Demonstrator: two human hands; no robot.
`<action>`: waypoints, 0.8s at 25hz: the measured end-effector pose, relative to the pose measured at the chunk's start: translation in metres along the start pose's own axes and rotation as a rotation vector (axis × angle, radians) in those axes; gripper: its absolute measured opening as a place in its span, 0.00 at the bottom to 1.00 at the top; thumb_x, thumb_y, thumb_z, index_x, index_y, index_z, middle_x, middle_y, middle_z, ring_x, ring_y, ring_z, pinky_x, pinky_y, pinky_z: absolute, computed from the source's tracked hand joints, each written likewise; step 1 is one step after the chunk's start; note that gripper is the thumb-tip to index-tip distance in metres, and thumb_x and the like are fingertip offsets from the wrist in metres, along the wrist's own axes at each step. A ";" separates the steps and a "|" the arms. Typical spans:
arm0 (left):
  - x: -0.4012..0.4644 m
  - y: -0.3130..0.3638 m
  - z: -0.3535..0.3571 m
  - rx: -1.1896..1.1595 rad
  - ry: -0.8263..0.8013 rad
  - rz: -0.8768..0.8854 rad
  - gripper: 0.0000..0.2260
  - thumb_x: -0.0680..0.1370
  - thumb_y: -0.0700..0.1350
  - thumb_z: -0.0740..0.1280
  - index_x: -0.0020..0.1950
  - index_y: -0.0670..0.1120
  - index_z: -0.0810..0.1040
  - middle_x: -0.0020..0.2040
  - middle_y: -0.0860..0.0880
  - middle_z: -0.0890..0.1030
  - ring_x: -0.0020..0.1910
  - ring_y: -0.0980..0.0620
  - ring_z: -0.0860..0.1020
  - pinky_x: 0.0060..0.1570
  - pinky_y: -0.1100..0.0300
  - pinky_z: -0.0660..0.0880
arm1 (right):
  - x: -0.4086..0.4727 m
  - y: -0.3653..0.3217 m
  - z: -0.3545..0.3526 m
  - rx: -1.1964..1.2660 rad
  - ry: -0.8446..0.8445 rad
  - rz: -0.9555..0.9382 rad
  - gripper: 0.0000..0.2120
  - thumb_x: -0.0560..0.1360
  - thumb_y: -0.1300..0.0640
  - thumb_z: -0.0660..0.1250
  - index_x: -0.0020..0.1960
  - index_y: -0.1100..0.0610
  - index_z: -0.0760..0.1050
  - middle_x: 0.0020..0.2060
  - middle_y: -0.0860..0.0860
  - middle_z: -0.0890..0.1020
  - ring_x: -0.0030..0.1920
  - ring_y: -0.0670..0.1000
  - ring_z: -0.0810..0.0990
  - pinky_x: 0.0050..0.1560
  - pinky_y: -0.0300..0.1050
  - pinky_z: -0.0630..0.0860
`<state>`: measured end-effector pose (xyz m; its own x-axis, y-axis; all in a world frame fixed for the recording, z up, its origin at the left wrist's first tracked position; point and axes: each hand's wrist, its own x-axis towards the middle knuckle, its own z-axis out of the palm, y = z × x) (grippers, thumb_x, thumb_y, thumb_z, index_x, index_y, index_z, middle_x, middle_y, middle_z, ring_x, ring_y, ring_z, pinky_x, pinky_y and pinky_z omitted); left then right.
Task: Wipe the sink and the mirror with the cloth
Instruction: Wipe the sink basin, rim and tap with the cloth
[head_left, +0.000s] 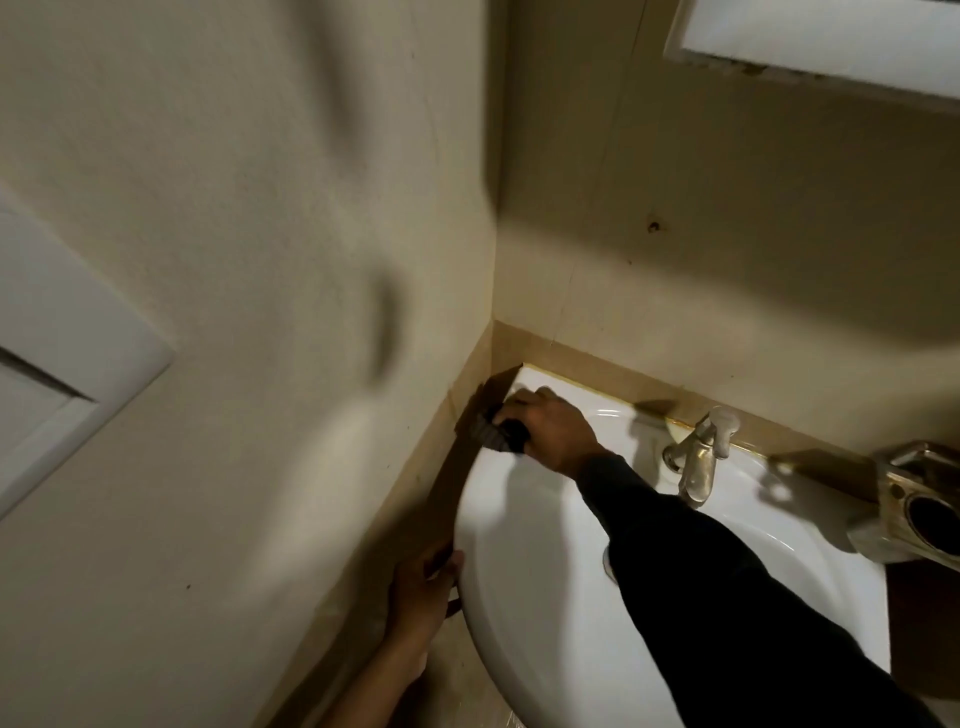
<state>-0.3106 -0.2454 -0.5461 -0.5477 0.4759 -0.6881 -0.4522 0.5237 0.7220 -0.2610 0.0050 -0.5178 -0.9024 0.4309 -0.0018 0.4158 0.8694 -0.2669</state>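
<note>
The right hand, in a long dark sleeve, reaches across the white sink to its back left corner, right by the wall corner. The fingers are curled tight on a dark cloth, grey w/ stripes, bunched up & pressed on the sink rim there. The cloth touches the tan strip along the left wall.

The left hand is at the sink's left front edge, fingers bent on the rim, holding the sink & nothing else. The 2 hands are well apart.

A worn metal tap stands at the sink's back edge, right of the right hand. A rusty metal thing w/ a round hole sits at the sink's right edge. The mirror shows only as a pale bit w/ a white frame at the top right, up on the back wall.
</note>
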 end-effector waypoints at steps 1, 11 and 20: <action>-0.002 0.002 0.000 -0.009 -0.008 -0.013 0.11 0.79 0.44 0.64 0.60 0.49 0.79 0.54 0.49 0.82 0.52 0.50 0.81 0.37 0.60 0.79 | 0.007 -0.008 0.002 -0.023 0.032 0.068 0.15 0.76 0.58 0.67 0.61 0.50 0.78 0.60 0.51 0.78 0.54 0.56 0.73 0.48 0.44 0.68; 0.007 0.005 -0.019 -0.247 -0.001 -0.269 0.28 0.77 0.66 0.51 0.62 0.50 0.78 0.57 0.44 0.82 0.53 0.43 0.81 0.50 0.48 0.78 | -0.141 -0.113 0.053 0.266 -0.116 -0.290 0.17 0.71 0.62 0.64 0.57 0.47 0.77 0.61 0.47 0.76 0.56 0.54 0.74 0.52 0.48 0.75; -0.009 0.035 -0.007 0.020 -0.011 -0.184 0.24 0.81 0.58 0.53 0.70 0.44 0.71 0.65 0.41 0.75 0.60 0.42 0.75 0.58 0.50 0.72 | -0.088 -0.104 0.039 0.108 -0.036 -0.201 0.15 0.72 0.60 0.71 0.58 0.54 0.80 0.58 0.54 0.80 0.55 0.58 0.76 0.54 0.50 0.76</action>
<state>-0.3264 -0.2365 -0.5141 -0.4488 0.3784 -0.8095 -0.5300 0.6167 0.5821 -0.2295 -0.1326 -0.5272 -0.9700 0.2417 0.0281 0.2149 0.9052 -0.3667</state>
